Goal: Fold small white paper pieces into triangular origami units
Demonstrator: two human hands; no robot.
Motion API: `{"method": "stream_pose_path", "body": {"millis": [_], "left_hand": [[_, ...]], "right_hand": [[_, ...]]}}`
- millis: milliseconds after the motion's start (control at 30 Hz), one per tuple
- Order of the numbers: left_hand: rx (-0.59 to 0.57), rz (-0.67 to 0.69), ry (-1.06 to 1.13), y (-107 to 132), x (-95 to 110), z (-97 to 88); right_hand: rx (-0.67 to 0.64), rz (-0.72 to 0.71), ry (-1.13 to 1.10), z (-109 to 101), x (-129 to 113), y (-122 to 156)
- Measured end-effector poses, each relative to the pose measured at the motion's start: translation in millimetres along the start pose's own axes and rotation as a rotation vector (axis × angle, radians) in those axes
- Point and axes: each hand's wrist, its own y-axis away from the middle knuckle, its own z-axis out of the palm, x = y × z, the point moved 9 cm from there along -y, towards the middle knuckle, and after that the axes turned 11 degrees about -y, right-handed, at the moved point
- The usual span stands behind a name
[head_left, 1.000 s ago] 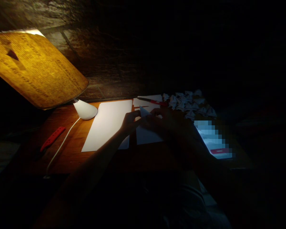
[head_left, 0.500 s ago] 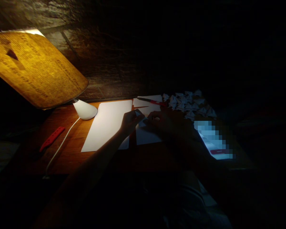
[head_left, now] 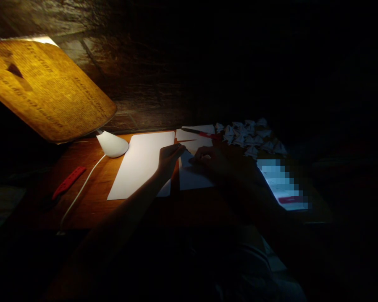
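Note:
My left hand (head_left: 169, 157) is closed in a pinch over the inner edge of the large white sheets (head_left: 141, 163). Close beside it, my right hand (head_left: 211, 158) is curled with bent fingers, in shadow. Between the fingertips of both hands is a small folded piece of paper (head_left: 187, 157), partly hidden and dim. Smaller white sheets (head_left: 193, 179) lie beneath the hands. Behind them, a dark-bladed tool with a red handle (head_left: 204, 134) rests on more cut paper (head_left: 189, 135). Several small folded paper shapes (head_left: 239, 138) are gathered at the back right.
A lamp with a printed paper shade (head_left: 53, 92) and white base (head_left: 113, 145) stands at the left, its white cord (head_left: 83, 186) running forward. A red-handled tool (head_left: 68, 181) lies by the cord. A lit phone (head_left: 282, 186), partly blurred, lies right. A wall (head_left: 135, 100) rises behind the wooden table (head_left: 94, 209).
My left hand has shifted slightly left and up, its fingers now higher on the small paper. The right hand stays nearly in place. The surrounding things have not moved.

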Motion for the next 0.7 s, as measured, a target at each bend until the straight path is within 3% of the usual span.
{"method": "stream_pose_path", "body": {"millis": [233, 433, 600, 700], "left_hand": [[-0.035, -0.017, 0.019, 0.6, -2.2, 2.3], [-0.053, 0.017, -0.068, 2.3, 5.4, 4.1], [0.096, 0.003, -0.002, -1.0, 2.2, -11.0], [0.081, -0.021, 0.015, -2.4, -1.3, -9.1]], "right_hand": [[-0.028, -0.076, 0.085, 3.8, -6.0, 0.1], [-0.011, -0.050, 0.064, 2.4, -2.2, 2.4], [0.005, -0.015, 0.024, 0.1, 5.9, 3.4], [0.044, -0.040, -0.002, -4.2, 5.7, 3.4]]}}
